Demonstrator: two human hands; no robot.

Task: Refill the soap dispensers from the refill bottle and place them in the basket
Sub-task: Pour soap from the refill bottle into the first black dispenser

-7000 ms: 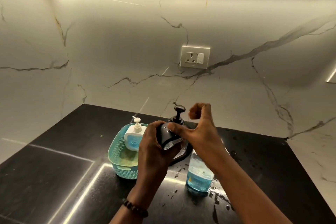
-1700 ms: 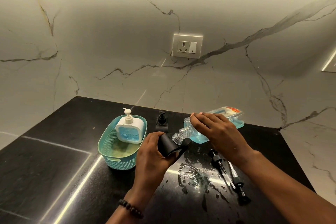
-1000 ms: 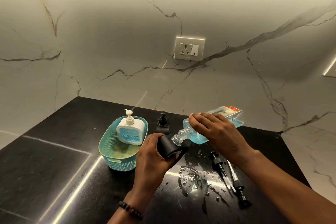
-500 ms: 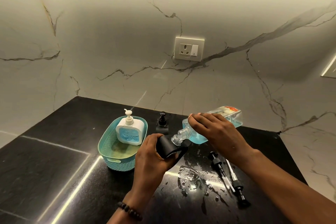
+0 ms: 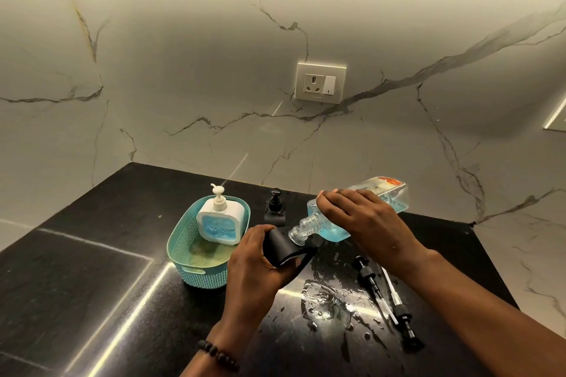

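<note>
My left hand (image 5: 251, 257) grips a black soap dispenser (image 5: 280, 246), tilted with its open mouth up and to the right. My right hand (image 5: 364, 220) holds the clear refill bottle (image 5: 389, 196) of blue liquid, tipped nearly flat, its threaded neck at the dispenser's mouth. A white dispenser (image 5: 220, 220) with a blue front stands inside the teal basket (image 5: 196, 272). Another black dispenser (image 5: 275, 206) stands behind my hands.
Two black pump heads (image 5: 367, 275) with long tubes lie on the black counter (image 5: 76, 278) at right. A puddle of spilled liquid (image 5: 324, 297) spreads in front of my hands. A wall socket (image 5: 320, 83) sits on the marble backsplash.
Seven seconds ago the refill bottle stood upright and the black dispenser carried its pump. In the last second nothing has visibly moved; the bottle stays tipped at the dispenser's mouth.
</note>
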